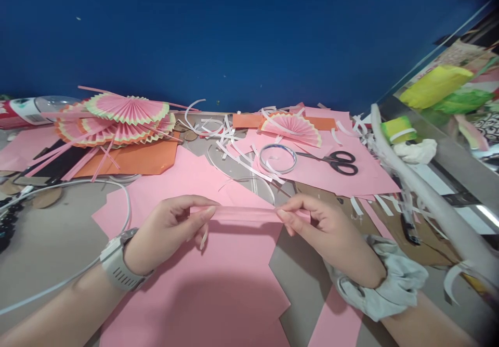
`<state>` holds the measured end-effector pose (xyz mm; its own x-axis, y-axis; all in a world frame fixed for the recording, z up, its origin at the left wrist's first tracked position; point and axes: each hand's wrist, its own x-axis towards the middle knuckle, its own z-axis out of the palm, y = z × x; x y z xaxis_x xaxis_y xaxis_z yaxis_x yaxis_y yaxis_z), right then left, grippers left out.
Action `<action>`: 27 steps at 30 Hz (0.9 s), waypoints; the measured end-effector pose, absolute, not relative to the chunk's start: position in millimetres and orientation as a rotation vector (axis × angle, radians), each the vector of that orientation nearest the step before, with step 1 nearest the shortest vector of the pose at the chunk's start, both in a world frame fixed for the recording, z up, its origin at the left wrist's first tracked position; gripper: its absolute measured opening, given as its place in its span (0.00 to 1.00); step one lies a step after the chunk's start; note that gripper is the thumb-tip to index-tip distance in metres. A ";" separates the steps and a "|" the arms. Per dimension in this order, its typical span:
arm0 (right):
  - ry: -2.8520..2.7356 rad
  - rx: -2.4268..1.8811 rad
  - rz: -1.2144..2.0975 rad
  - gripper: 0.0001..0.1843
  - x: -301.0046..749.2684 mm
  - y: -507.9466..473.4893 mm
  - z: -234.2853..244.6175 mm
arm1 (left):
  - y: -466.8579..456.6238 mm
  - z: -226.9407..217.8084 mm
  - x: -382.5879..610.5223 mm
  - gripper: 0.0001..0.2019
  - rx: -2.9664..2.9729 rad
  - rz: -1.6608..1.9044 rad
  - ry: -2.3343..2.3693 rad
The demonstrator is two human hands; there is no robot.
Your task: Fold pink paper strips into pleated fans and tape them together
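Note:
A narrow folded strip of pink paper point(245, 214) is stretched level between my two hands. My left hand point(177, 222) pinches its left end between thumb and fingers. At the other end, my right hand point(312, 219) grips the strip the same way. Beneath the strip lies a stack of pink paper sheets point(234, 264) with uneven edges. Beyond my right hand, black-handled scissors point(339, 162) and a roll of tape point(277, 158) rest on more pink paper. A pleated pink paper fan point(290, 128) with a yellow-green rim sits behind the tape.
Several pleated fans point(125, 120) are piled at the back left on orange paper point(156, 157), near a plastic bottle point(35, 112). White paper scraps point(226, 139) litter the back. A white cable point(127, 201) runs along the left. A blue wall point(234, 35) closes off the far side.

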<state>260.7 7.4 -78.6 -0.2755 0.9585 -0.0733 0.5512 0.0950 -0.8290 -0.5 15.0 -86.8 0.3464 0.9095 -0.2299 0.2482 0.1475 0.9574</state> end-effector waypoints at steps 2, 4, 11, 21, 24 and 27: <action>-1.896 -1.482 1.061 0.09 260.6 7.9 -80.3 | 14.5 -87.8 -0.3 0.11 1.383 0.673 1.155; -1.918 -1.475 1.096 0.09 259.7 9.6 -80.1 | 13.7 -89.1 0.4 0.11 1.393 0.666 1.142; -1.834 -1.419 1.447 0.08 255.3 12.4 -75.7 | 10.2 -94.3 6.3 0.07 1.438 0.705 1.073; -1.851 -1.453 1.219 0.10 248.8 6.8 -82.4 | 7.7 -90.9 10.5 0.10 1.392 0.574 1.072; -1.856 -1.452 1.231 0.09 248.6 7.7 -79.7 | 8.2 -91.1 9.2 0.09 1.405 0.609 1.065; -1.853 -1.471 1.230 0.09 249.0 7.2 -76.5 | 7.5 -92.0 8.8 0.08 1.435 0.626 1.044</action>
